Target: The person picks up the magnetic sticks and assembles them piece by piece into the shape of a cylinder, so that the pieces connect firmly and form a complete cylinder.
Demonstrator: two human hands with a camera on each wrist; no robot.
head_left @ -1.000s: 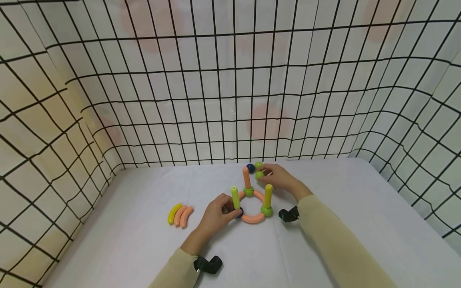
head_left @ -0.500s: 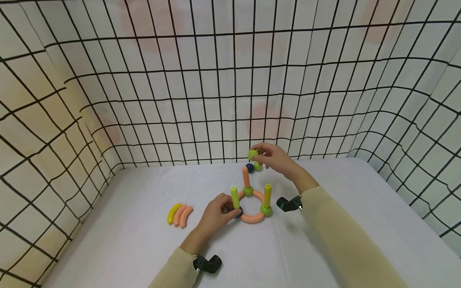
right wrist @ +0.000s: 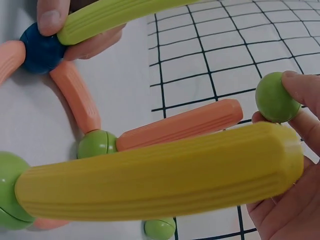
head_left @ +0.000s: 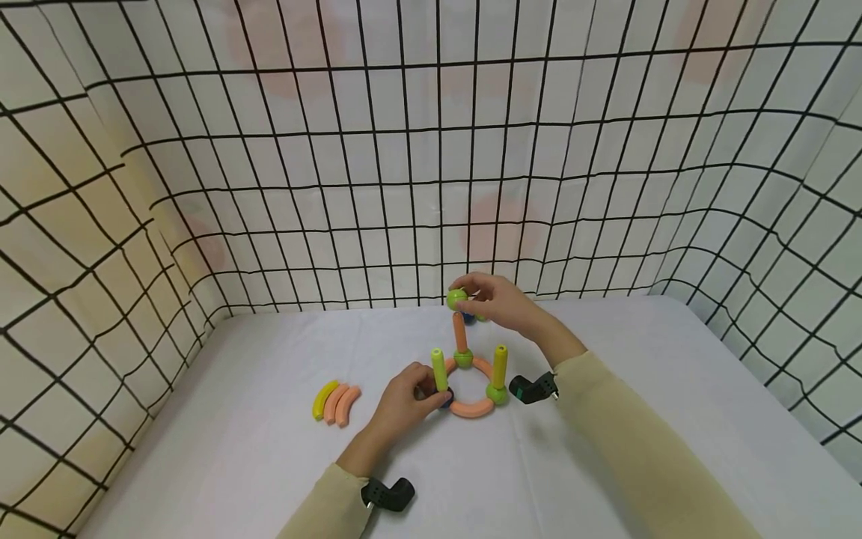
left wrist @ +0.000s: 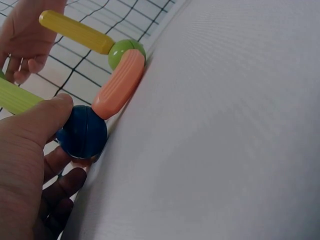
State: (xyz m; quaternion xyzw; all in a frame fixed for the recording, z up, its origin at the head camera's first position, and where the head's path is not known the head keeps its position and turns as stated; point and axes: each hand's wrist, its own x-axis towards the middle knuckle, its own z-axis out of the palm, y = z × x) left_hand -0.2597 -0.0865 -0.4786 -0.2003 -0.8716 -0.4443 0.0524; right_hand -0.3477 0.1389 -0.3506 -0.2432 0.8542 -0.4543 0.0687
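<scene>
On the table stands a ring of curved orange rods joined by balls, with three upright rods on it. My left hand grips the dark blue ball at the ring's left, thumb beside the light green upright rod. My right hand pinches a green ball just above the top of the orange upright rod; the right wrist view shows a small gap between them. A yellow upright rod rises from the green ball at the ring's right.
One yellow and two orange curved rods lie side by side to the left. Behind the ring, another blue ball and a green ball rest on the table. A black-grid patterned backdrop encloses the back and sides.
My right hand has picked the green ball up from behind the ring and carried it up and left, over the orange upright rod. The left hand has stayed on the blue ball.
</scene>
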